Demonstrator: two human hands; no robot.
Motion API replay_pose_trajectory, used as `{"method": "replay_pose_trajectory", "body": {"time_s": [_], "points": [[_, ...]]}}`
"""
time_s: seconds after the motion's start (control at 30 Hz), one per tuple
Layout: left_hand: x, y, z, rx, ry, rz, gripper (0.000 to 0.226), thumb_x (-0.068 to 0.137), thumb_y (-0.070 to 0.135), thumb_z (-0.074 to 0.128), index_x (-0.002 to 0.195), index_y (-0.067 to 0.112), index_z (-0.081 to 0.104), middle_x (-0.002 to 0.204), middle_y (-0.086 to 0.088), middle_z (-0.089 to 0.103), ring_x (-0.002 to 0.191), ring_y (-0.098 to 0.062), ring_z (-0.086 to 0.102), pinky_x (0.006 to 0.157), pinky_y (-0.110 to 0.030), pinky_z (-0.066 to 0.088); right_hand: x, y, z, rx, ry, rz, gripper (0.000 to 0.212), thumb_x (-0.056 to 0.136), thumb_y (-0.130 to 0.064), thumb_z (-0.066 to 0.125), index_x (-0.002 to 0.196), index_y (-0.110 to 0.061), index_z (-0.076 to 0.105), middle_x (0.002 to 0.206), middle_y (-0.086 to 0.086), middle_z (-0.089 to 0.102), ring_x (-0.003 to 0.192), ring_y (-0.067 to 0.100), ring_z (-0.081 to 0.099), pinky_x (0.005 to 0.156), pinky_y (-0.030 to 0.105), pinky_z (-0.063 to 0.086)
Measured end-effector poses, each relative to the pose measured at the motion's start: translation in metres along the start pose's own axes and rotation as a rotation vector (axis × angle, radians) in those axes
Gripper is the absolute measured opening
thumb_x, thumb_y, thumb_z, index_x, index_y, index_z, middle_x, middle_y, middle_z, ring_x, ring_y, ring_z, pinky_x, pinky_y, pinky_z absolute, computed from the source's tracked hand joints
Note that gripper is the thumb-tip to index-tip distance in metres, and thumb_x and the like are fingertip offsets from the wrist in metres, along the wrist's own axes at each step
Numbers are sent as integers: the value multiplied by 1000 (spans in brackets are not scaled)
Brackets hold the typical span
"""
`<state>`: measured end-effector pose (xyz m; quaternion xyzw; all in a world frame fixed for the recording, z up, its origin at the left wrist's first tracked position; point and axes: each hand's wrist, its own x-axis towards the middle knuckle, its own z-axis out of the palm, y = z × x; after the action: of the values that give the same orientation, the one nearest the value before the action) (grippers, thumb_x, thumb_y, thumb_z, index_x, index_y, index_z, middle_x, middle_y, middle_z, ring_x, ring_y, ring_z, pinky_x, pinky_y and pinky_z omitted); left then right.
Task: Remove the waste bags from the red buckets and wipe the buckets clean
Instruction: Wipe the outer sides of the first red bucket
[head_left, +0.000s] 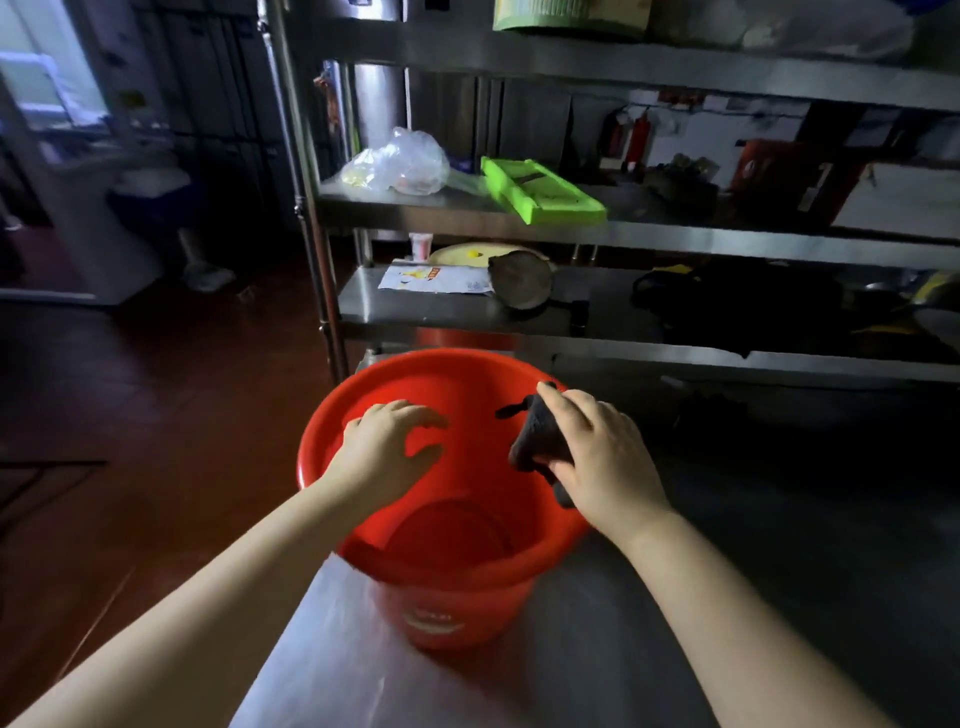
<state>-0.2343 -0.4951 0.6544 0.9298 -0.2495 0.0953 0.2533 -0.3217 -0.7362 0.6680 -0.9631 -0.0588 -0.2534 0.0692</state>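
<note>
A red bucket (457, 587) stands upright at the left corner of a steel table (675, 649), with no bag visible inside. My left hand (387, 452) hovers over the bucket's left rim with fingers curled and apart, holding nothing. My right hand (602, 457) is over the right rim, closed on a dark cloth (537, 434) that presses against the inner right wall.
A steel shelf rack (519, 312) rises right behind the bucket, carrying a clear plastic bag (400, 163), a green slicer (540, 189), a dark pan (522, 280) and papers. Dark red floor (156, 415) lies to the left, below the table edge.
</note>
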Motion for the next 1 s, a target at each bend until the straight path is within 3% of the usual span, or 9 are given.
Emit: {"method": "replay_pose_trajectory", "body": {"time_s": [0.1, 0.17, 0.33, 0.47, 0.6, 0.77, 0.9, 1.0], "points": [[-63, 4, -2, -95, 194, 83, 26, 83, 47, 58, 98, 31, 71, 99, 15, 68, 96, -17, 63, 85, -44, 49, -17, 3, -15, 203, 38, 19, 80, 74, -19, 79, 144, -17, 41, 134, 8, 52, 119, 30, 52, 101, 44, 43], [-103, 8, 1, -52, 287, 76, 29, 85, 49, 56, 97, 28, 72, 99, 15, 68, 97, -15, 63, 89, -47, 46, -27, 6, -21, 310, 46, 21, 80, 75, -17, 78, 145, -17, 39, 138, 7, 50, 125, 27, 48, 105, 42, 40], [-146, 3, 23, 194, 246, 142, 39, 89, 52, 51, 109, 23, 68, 109, 6, 67, 111, -21, 59, 106, -53, 34, -48, 15, -33, 399, 57, -22, 79, 77, -15, 77, 146, -15, 38, 137, 8, 50, 126, 25, 47, 107, 39, 38], [-122, 17, 16, 209, 275, 111, 45, 93, 57, 40, 106, 21, 64, 101, 3, 65, 99, -25, 59, 104, -50, 35, -70, 18, -33, 455, 79, -27, 77, 78, -14, 77, 145, -12, 38, 135, 10, 50, 126, 27, 47, 107, 40, 38], [-72, 41, -11, 153, 345, 52, 36, 87, 45, 54, 101, 15, 68, 95, -1, 68, 92, -29, 60, 92, -54, 44, -82, 18, -26, 503, 84, -26, 77, 80, -15, 76, 146, -12, 36, 136, 11, 50, 127, 27, 47, 108, 42, 38], [-17, 53, -27, 157, 275, -50, 32, 90, 42, 61, 112, 19, 68, 110, -2, 68, 104, -31, 55, 95, -42, 39, -89, 12, -8, 534, 47, 0, 77, 82, -19, 74, 148, -14, 34, 138, 8, 49, 129, 23, 46, 108, 39, 38], [14, 50, -30, 157, 184, -90, 35, 92, 52, 51, 117, 30, 63, 121, 10, 63, 117, -21, 47, 97, -38, 25, -79, 10, 3, 515, 28, 60, 76, 84, -23, 73, 148, -16, 33, 139, 7, 48, 130, 21, 44, 107, 31, 33], [39, 43, -32, 157, 126, -108, 38, 93, 58, 42, 117, 34, 60, 119, 13, 63, 119, -19, 45, 99, -40, 22, -41, 4, 12, 449, 113, 89, 77, 82, -21, 75, 147, -11, 35, 137, 12, 51, 128, 30, 46, 107, 42, 38]]}}
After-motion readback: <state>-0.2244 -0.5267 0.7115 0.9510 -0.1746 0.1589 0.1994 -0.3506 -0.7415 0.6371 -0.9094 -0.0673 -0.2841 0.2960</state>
